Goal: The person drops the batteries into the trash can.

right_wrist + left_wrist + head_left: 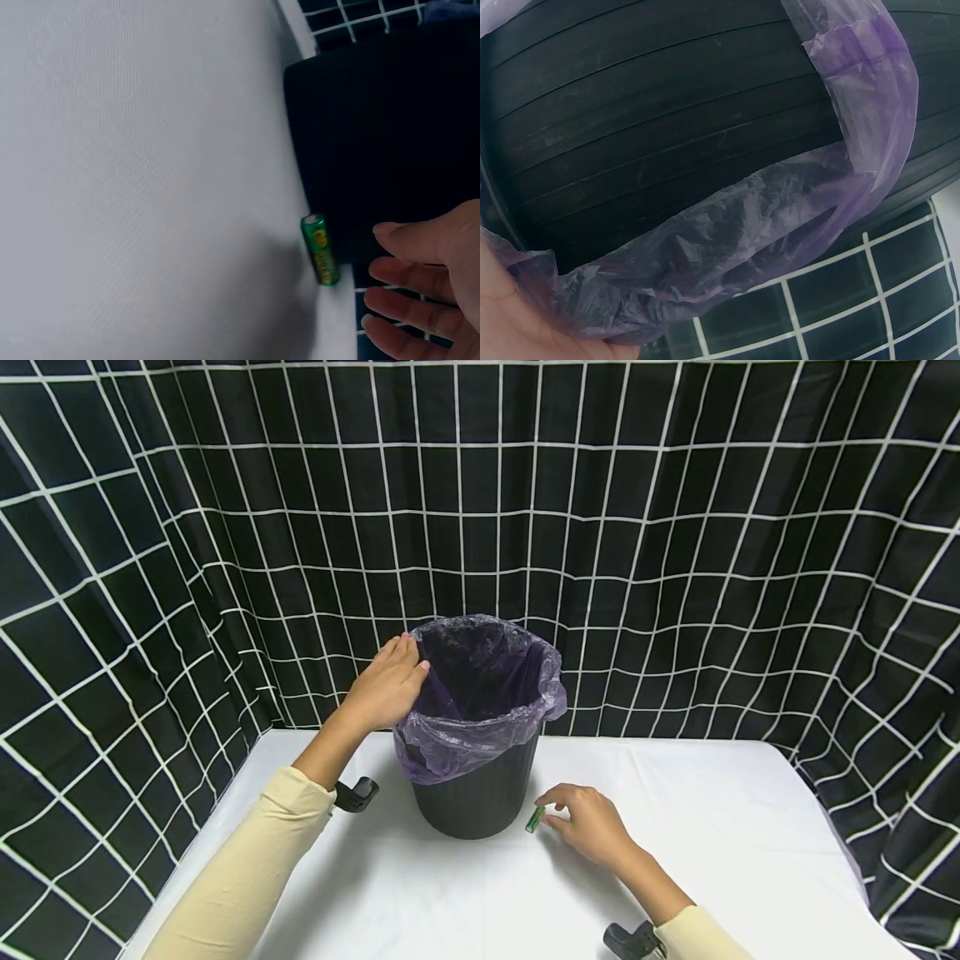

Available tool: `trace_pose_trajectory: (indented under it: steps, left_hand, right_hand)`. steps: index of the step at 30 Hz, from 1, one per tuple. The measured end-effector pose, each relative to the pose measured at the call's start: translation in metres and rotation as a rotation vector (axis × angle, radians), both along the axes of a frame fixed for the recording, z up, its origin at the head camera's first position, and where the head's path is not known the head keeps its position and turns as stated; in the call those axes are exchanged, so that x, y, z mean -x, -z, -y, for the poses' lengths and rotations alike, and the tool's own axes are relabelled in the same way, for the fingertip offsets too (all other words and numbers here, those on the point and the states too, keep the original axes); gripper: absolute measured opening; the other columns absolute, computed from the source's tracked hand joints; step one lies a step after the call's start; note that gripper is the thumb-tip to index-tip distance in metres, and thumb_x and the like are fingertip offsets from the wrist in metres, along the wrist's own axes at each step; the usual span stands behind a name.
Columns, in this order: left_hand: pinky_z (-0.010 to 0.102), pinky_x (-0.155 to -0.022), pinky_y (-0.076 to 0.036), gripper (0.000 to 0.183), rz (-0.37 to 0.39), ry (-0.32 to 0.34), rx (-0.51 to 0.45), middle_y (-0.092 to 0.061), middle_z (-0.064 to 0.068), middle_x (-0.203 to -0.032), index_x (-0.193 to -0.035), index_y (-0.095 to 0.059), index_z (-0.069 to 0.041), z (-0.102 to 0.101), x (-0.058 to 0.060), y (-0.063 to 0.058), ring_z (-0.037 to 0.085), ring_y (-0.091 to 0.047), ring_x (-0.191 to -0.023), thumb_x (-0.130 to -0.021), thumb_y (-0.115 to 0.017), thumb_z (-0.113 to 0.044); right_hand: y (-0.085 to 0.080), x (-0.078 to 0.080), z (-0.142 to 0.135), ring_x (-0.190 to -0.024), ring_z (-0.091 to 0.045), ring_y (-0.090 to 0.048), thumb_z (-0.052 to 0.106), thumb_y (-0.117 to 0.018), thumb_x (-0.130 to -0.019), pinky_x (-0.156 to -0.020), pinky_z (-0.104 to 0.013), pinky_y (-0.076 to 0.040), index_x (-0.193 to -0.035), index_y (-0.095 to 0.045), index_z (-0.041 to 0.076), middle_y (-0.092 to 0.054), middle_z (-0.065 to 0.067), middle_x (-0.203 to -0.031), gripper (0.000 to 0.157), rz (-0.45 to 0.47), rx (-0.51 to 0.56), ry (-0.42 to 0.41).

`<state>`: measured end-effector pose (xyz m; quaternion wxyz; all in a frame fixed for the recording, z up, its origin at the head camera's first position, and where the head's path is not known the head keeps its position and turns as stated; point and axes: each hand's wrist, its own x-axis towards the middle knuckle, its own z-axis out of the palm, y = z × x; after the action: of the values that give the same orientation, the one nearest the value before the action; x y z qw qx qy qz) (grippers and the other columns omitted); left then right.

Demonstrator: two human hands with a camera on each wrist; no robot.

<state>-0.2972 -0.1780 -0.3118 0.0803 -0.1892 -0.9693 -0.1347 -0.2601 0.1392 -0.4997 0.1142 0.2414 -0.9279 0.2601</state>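
A black trash bin (476, 802) stands upright on the white table, lined with a translucent purple bag (457, 747) folded over its rim. My left hand (386, 685) holds the bin's left rim through the bag; the left wrist view shows the bunched bag (697, 255) against that hand. To the right of the bin's base, a small green battery (321, 250) lies on the table. My right hand (588, 818) is beside it, thumb and fingers spread around it. In the right wrist view a gap separates the fingers from the battery.
The white table (712, 827) extends to both sides of the bin. A black curtain with a white grid (637, 527) hangs behind and along the sides. Black wrist cameras (356, 795) sit on both wrists.
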Motion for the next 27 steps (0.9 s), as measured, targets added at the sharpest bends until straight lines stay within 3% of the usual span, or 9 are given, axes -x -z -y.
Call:
trace_pose_trajectory:
  steps: [13,21,27]
  left_hand:
    - [0.038,-0.127,-0.003,0.062,0.004,-0.001,-0.015,-0.014,0.025,-0.165,-0.155,-0.020,0.013,0.001,0.002,0.001,0.033,-0.006,-0.156,-0.110,-0.021,-0.030]
    - [0.038,-0.127,-0.003,0.062,0.014,-0.009,-0.019,-0.011,0.024,-0.166,-0.155,-0.019,0.012,0.001,0.001,0.001,0.032,-0.005,-0.156,-0.110,-0.022,-0.031]
    - [0.038,-0.127,-0.004,0.063,0.017,-0.014,-0.022,-0.012,0.023,-0.166,-0.156,-0.019,0.011,0.000,0.002,0.001,0.032,-0.005,-0.156,-0.110,-0.022,-0.031]
  right_hand:
    - [0.016,0.009,0.002,-0.096,-0.024,-0.071,0.005,-0.083,-0.079,-0.085,-0.047,-0.058,-0.100,-0.079,0.011,-0.075,-0.003,-0.106,0.022,0.036,-0.087,-0.036]
    - [0.019,0.006,0.001,-0.072,-0.006,-0.056,0.012,-0.085,-0.078,-0.065,-0.027,-0.050,-0.093,-0.079,0.016,-0.068,0.008,-0.088,0.017,0.060,-0.149,-0.037]
    - [0.021,0.003,0.001,-0.066,-0.003,-0.049,0.019,-0.087,-0.075,-0.060,-0.024,-0.045,-0.085,-0.077,0.018,-0.060,0.012,-0.077,0.014,0.058,-0.159,-0.016]
